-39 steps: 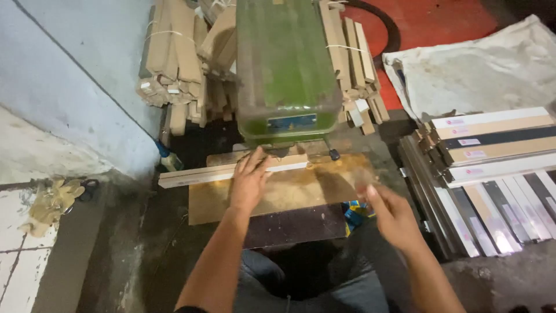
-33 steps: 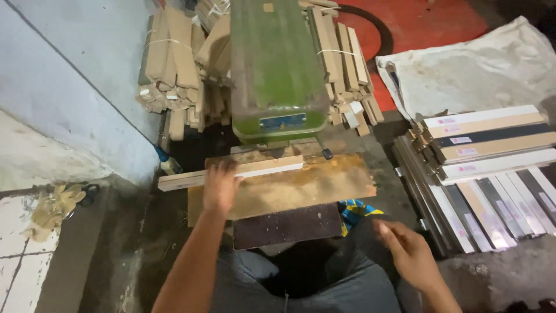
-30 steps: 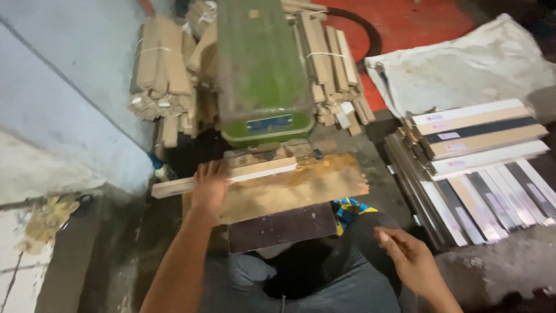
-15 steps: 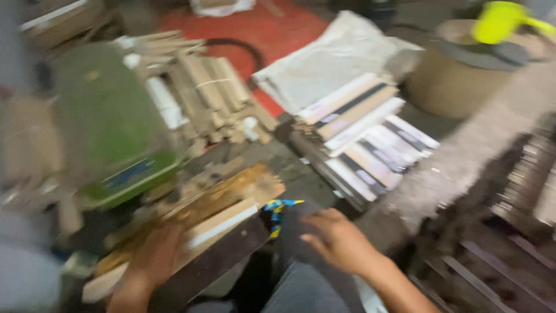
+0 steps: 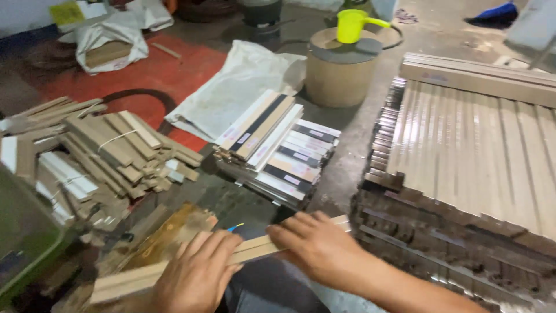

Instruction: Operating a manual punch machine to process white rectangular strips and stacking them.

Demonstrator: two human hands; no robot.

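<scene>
A long pale wooden strip [image 5: 133,277] lies slanted across the bottom of the head view, from lower left up to the right. My left hand [image 5: 196,279] rests on its middle, fingers curled over it. On the strip's right part sits my right hand [image 5: 315,248], gripping it near the end that points at a big stack of strips [image 5: 480,150]. A worn wooden board [image 5: 168,237] lies under the strip's left part.
A green machine [image 5: 23,237] sits at the left edge. Bundles of short wood offcuts [image 5: 110,150] lie behind it. Mixed pale and dark strips [image 5: 278,150] are stacked in the middle, by a white sack [image 5: 237,81]. A drum with a yellow jug [image 5: 341,58] stands behind.
My view has swung from the green machine to the right. My right hand has come onto the long strip, and the strip now lies slanted toward the big stack on the right.
</scene>
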